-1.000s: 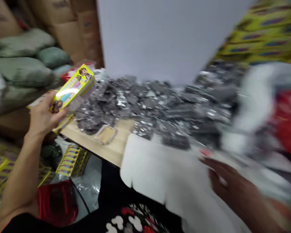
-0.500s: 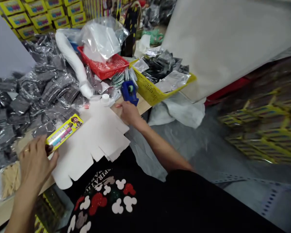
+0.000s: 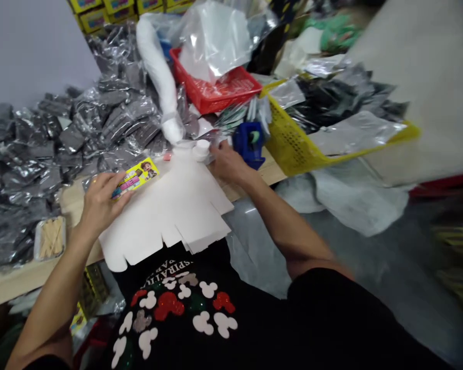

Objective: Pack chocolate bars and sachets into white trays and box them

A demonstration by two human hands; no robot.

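My left hand (image 3: 102,199) lies over the lower end of a narrow yellow printed toy box (image 3: 136,178), which rests on the far left of a white die-cut card blank (image 3: 165,210). The blank has notched flaps along its near edge. My right hand (image 3: 227,164) is at the blank's far edge, right beside a small white cap (image 3: 201,149). Its fingertips are partly hidden, and I cannot tell whether it grips anything.
A blue tape dispenser (image 3: 249,145) stands just beyond my right hand. Behind it are a red basket (image 3: 216,90) and a yellow basket (image 3: 293,144). Grey plastic-wrapped packets (image 3: 73,139) are heaped on the wooden table (image 3: 77,203), with a small tray of wooden sticks (image 3: 50,239) near its edge.
The yellow box has come down from midair to lie on the white blank. My head has turned, bringing the table into view, and my right hand has moved toward the white cap.
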